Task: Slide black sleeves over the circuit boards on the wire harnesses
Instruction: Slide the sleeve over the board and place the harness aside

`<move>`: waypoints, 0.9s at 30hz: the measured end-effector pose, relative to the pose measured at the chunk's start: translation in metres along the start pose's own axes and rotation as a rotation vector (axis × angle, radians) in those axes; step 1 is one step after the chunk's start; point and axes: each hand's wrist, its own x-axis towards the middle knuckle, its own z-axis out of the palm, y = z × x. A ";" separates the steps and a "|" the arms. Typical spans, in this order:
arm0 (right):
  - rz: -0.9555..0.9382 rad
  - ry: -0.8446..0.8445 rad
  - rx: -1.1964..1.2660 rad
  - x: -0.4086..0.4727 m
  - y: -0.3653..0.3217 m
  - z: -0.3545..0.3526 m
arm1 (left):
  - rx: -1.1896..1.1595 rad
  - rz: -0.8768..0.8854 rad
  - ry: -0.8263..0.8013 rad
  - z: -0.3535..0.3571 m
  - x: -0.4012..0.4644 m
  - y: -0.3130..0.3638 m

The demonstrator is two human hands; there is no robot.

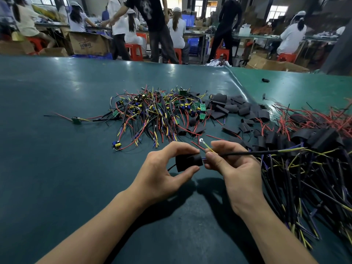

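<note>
Over the dark green table (pixel 57 168), both hands meet near the middle of the view. Left hand (pixel 165 174) pinches a black sleeve (pixel 188 162) between its thumb below and its curled fingers above, the sleeve lying on its side with its open end toward the other hand. Right hand (pixel 234 168) pinches a wire harness (pixel 247 153) between thumb and forefinger just beside that open end; the harness's black-covered bundle runs out to the right, and a thin yellow wire with a small ring terminal (pixel 201 140) sticks up between the two hands. Whether a circuit board already sits inside the sleeve cannot be told. A thin black wire shows at the sleeve's left end. Beyond the hands lies a heap of bare harnesses (pixel 152 113) with red, yellow, blue and black wires and small green circuit boards (pixel 202 107). Just to the right of that heap is a scatter of loose black sleeves (pixel 236 107). At the right edge of the table sits a pile of harnesses with sleeves on (pixel 314 141), their dark wires fanning down toward the near edge. One harness (pixel 76 120) lies alone to the left of the heap. Behind the table, people sit on red stools (pixel 135 51) at benches, and others stand.
</note>
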 end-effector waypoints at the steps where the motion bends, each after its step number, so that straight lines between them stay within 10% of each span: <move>1: -0.008 -0.011 -0.032 0.000 0.000 0.000 | 0.007 0.012 -0.006 0.000 0.000 0.000; 14: 0.236 -0.350 -0.144 -0.009 0.001 0.003 | 0.060 0.170 -0.012 -0.001 -0.001 0.001; 22: 0.002 0.472 0.244 0.016 -0.024 -0.017 | 0.297 0.128 0.263 -0.003 0.004 -0.006; 27: 0.223 0.347 0.366 0.017 -0.025 -0.026 | 0.556 -0.132 0.164 -0.008 0.005 -0.021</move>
